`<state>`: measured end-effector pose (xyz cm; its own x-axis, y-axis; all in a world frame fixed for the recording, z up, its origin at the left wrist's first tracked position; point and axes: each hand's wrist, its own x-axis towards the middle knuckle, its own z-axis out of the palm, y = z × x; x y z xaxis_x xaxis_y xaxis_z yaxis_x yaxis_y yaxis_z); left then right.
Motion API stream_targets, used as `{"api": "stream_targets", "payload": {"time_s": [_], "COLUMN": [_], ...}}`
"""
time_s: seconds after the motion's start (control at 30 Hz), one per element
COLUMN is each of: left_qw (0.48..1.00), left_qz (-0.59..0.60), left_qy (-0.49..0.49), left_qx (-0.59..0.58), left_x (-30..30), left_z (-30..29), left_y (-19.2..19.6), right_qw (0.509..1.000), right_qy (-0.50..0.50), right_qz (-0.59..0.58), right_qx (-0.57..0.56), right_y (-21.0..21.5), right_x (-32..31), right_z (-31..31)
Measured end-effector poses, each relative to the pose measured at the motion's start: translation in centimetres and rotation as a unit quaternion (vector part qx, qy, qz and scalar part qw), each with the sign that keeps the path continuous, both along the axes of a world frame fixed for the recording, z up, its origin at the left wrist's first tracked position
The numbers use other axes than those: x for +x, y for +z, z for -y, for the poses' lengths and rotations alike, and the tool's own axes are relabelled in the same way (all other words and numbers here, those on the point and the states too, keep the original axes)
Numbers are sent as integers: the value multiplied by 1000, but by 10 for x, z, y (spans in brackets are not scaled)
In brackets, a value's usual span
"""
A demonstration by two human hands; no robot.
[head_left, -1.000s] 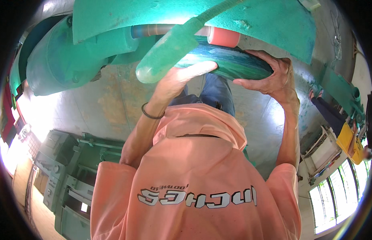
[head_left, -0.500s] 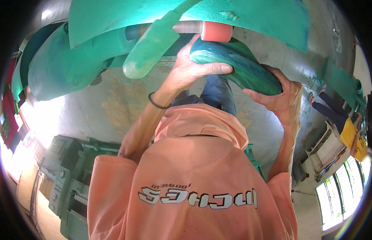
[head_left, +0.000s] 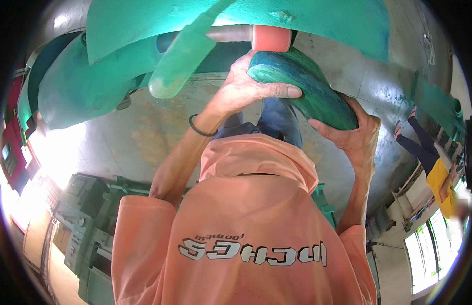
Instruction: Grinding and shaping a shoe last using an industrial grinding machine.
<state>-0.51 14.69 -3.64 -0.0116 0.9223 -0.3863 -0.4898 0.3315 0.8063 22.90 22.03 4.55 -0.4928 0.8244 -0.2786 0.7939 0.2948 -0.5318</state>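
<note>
Between my two hands is a long, rounded, green-and-blue piece [head_left: 317, 89], shaped somewhat like a shoe sole; its exact kind does not show. My left hand [head_left: 246, 89] grips its left end, thumb across the near face. On the other end, my right hand [head_left: 350, 127] is closed, with the thumb on the lower edge and the fingers behind. The piece's upper left end is at the pink roller [head_left: 271, 38], seemingly touching it. A grey shaft [head_left: 231, 34] runs left from the roller.
A large green machine hood [head_left: 322, 23] spans the top. A rounded green bar [head_left: 182, 61] hangs left of my hands, beside a bulky green housing [head_left: 83, 91]. Another person in a yellow top [head_left: 439, 180] is at the far right. A grey-green machine [head_left: 88, 229] stands lower left.
Both hands have shifted slightly right and down with the green-and-blue piece, and its tilt has altered a little. It stays by the roller. The person at right appears slightly shifted.
</note>
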Motion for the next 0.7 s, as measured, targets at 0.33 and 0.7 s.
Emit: {"api": "stream_targets", "payload": {"time_s": [0.33, 0.7], "left_qw": [995, 989], "left_qz": [-51, -90], "left_qy": [-51, -79], "left_qx": [-63, -89], "left_x": [-13, -14], "left_z": [-8, -13], "left_y": [12, 14], "right_qw": [994, 988], "right_qy": [-77, -117], "right_qz": [-33, -51], "right_qx": [-62, -89], "right_y": [-14, -17], "right_x": [-7, -8], "right_z": [30, 31]}}
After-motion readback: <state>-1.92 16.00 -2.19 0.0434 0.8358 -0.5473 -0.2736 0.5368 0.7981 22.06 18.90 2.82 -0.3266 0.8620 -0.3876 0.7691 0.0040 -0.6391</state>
